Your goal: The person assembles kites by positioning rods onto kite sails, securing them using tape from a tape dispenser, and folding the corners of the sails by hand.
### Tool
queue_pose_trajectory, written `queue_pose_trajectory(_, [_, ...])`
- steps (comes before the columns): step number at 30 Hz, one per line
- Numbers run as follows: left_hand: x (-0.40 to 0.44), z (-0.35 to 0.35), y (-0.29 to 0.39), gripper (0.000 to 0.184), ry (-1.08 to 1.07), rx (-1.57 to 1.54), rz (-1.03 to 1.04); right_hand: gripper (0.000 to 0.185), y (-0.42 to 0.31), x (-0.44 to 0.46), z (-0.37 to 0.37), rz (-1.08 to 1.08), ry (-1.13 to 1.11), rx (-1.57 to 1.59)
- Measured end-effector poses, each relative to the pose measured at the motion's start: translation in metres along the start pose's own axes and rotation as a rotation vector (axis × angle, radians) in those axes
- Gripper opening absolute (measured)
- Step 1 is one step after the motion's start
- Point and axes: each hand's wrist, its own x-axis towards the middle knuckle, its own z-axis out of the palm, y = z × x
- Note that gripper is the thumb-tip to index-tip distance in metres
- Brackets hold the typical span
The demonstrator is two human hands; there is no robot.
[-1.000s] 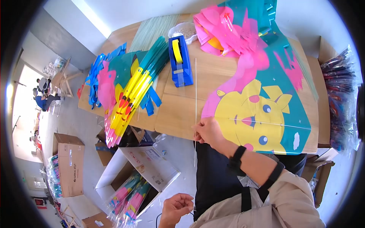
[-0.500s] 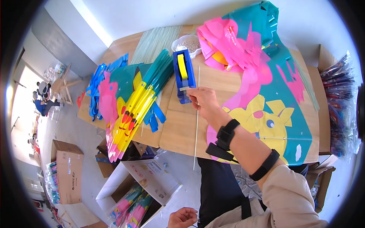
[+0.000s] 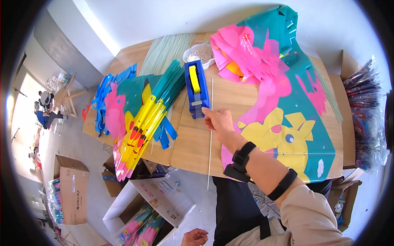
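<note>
The wooden table (image 3: pixel 186 139) is the biggest thing before me. On its right part lies a printed plastic sheet (image 3: pixel 295 98) in teal and pink with a yellow Pikachu figure; its far end is crumpled against the wall. Below the table's edge, toward my left, stands an open carton (image 3: pixel 164 197) in which wrapped packets (image 3: pixel 139 229) lie. On the left part of the table there is a bundle of folded sheets (image 3: pixel 147 123), yellow and teal, with its pink ends hanging over the edge. Behind it are spread many pale rods (image 3: pixel 170 47).

Between this bundle and the printed sheet stands the blue tape dispenser (image 3: pixel 204 92). My right hand (image 3: pixel 220 123) is just beside its front end, narrow, with the fingers bent together; whether they hold a bit of tape, I cannot tell. My left hand (image 3: pixel 194 237) is low, well apart from the table, with loosely curled fingers, and I cannot tell if something is in it. Behind the dispenser is a white bowl (image 3: pixel 209 63). The yellow tape roll (image 3: pixel 194 80) sits upright inside the dispenser. The thinnest thing, a white stick (image 3: pixel 209 160), runs past my right fingertips and projects over the near edge.
</note>
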Motion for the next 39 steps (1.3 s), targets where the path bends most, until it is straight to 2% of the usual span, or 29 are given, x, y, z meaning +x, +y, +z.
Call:
queue_pose_trajectory(2, [0.003,-0.002,-0.003,0.024,0.034,-0.008,-0.022,0.017,-0.008,-0.003,0.006,-0.076,0.060,0.072])
queue_pose_trajectory(5, [0.006,-0.004,-0.007,0.023,0.034,-0.017,-0.003,0.015,-0.004,0.009,0.020,-0.078,0.034,0.126])
queue_pose_trajectory(6, [0.007,-0.007,-0.010,0.023,0.033,-0.016,-0.006,0.015,0.022,0.036,0.019,-0.076,0.037,0.127])
queue_pose_trajectory(8, [0.007,-0.013,-0.017,0.023,0.033,0.135,-0.018,0.013,0.088,0.099,0.013,-0.124,0.048,-0.212])
queue_pose_trajectory(9, [0.004,-0.017,-0.022,0.023,0.028,0.140,-0.016,0.013,0.075,0.078,0.017,-0.127,0.054,-0.209])
queue_pose_trajectory(11, [-0.001,-0.024,-0.031,0.029,0.122,0.010,0.056,0.012,0.021,0.003,0.029,0.024,0.117,0.166])
queue_pose_trajectory(12, [-0.004,-0.028,-0.028,0.029,0.121,0.017,0.047,0.012,0.011,-0.009,0.024,0.030,0.124,0.172])
queue_pose_trajectory(14, [-0.008,-0.035,-0.019,0.039,0.075,-0.143,0.112,0.012,-0.011,-0.021,0.002,-0.092,-0.026,0.153])
queue_pose_trajectory(15, [-0.008,-0.036,-0.018,0.044,0.052,-0.220,0.183,0.012,-0.018,-0.026,-0.015,-0.101,-0.012,0.156])
queue_pose_trajectory(18, [-0.001,-0.043,-0.001,0.042,-0.027,-0.194,0.218,0.012,-0.038,-0.044,-0.083,-0.180,-0.003,0.225])
queue_pose_trajectory(20, [0.002,-0.029,0.031,0.030,-0.038,-0.063,0.212,0.013,-0.050,-0.065,-0.140,-0.223,0.036,0.438])
queue_pose_trajectory(22, [0.018,-0.026,0.044,0.026,-0.037,0.199,0.213,0.015,-0.059,-0.093,-0.203,-0.227,0.060,0.550])
queue_pose_trajectory(24, [0.021,0.002,0.071,0.026,-0.028,0.204,0.260,0.014,-0.064,-0.128,-0.264,-0.235,0.136,0.601])
queue_pose_trajectory(25, [0.021,0.015,0.090,0.026,-0.031,0.287,0.164,0.013,-0.061,-0.145,-0.292,-0.268,0.169,0.609])
queue_pose_trajectory(26, [0.028,0.023,0.099,0.026,-0.053,0.306,0.156,0.013,-0.057,-0.163,-0.317,-0.303,0.202,0.616])
queue_pose_trajectory(28, [0.044,0.040,0.115,0.025,-0.126,0.467,0.275,0.013,-0.048,-0.194,-0.360,-0.339,0.259,0.642])
queue_pose_trajectory(29, [0.051,0.047,0.127,0.025,-0.153,0.485,0.268,0.014,-0.040,-0.206,-0.381,-0.348,0.280,0.683])
queue_pose_trajectory(31, [0.061,0.065,0.148,0.036,-0.237,0.731,0.285,0.013,-0.026,-0.228,-0.410,-0.372,0.351,0.738])
queue_pose_trajectory(32, [0.069,0.081,0.153,0.036,-0.259,0.745,0.282,0.013,-0.020,-0.237,-0.422,-0.384,0.375,0.745])
queue_pose_trajectory(34, [0.083,0.111,0.161,0.033,-0.143,0.545,0.461,0.013,-0.010,-0.249,-0.442,-0.342,0.495,0.629])
queue_pose_trajectory(36, [0.096,0.128,0.170,0.034,-0.090,0.571,0.476,0.012,-0.008,-0.253,-0.457,-0.354,0.570,0.523])
queue_pose_trajectory(38, [0.120,0.145,0.182,0.036,-0.084,0.587,0.510,0.012,-0.010,-0.252,-0.472,-0.377,0.755,0.040])
queue_pose_trajectory(39, [0.125,0.149,0.190,0.037,-0.135,0.587,0.463,0.012,-0.009,-0.247,-0.476,-0.374,0.830,-0.070])
